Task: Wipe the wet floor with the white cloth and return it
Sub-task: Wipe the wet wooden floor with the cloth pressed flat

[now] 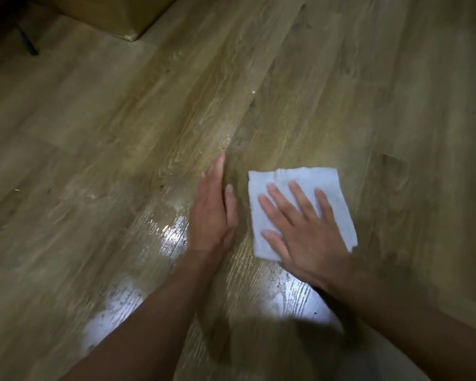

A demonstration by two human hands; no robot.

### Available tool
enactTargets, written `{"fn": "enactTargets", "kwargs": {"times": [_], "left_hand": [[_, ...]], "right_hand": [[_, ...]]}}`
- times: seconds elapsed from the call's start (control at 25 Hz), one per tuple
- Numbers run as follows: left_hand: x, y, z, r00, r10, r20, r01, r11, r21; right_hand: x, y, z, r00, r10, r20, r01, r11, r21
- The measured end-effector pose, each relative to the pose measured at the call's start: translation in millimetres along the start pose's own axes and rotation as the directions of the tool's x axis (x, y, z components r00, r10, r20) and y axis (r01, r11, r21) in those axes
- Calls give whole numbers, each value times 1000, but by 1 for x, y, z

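The white cloth lies flat on the wooden floor under your right hand. That hand's fingers are spread straight and press down on it without curling round it; cloth shows beyond the fingertips and on both sides. Your left hand stands on edge just left of the cloth, fingers straight and together, holding nothing. Shiny wet patches lie beside your left wrist and behind your right palm. Far beyond the fingertips sits a cardboard box.
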State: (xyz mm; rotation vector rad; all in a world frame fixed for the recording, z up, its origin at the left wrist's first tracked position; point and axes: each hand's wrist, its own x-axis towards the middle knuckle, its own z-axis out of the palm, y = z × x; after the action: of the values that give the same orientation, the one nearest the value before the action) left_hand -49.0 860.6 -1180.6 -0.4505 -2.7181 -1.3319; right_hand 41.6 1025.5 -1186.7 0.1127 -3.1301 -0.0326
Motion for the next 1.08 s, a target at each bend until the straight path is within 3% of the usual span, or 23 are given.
{"fn": "enactTargets", "kwargs": {"times": [0.12,0.28,0.36,0.44,0.6,0.68,0.76,0.96,1.08], "left_hand": [[2,6,0,1000,-27,2,27,999,-46],[3,0,-1,998,-59,11,59,998,7],[5,-1,-2,997,-70,15,70,996,52],[5,2,-2,997,-73,11,73,996,54],[11,-3,-14,995,-39,97,21,983,183],[21,-14,-25,985,90,145,-128,951,281],[34,-30,-35,982,155,106,-183,917,355],[46,-43,-32,993,83,86,-116,835,537],[48,-39,-32,994,29,107,-83,832,549]], "right_hand": [[43,25,-1,999,-47,-16,47,999,-28],[143,44,1,968,246,40,-248,965,79],[158,40,-1,948,303,97,-314,941,130],[132,21,-3,969,234,85,-241,966,95],[23,-24,-7,992,-111,55,109,994,30],[26,-7,-9,969,-232,91,229,973,39],[63,10,-10,962,-266,65,267,964,-13],[174,29,-1,986,121,117,-137,981,138],[172,7,-4,969,218,113,-233,961,148]]}}
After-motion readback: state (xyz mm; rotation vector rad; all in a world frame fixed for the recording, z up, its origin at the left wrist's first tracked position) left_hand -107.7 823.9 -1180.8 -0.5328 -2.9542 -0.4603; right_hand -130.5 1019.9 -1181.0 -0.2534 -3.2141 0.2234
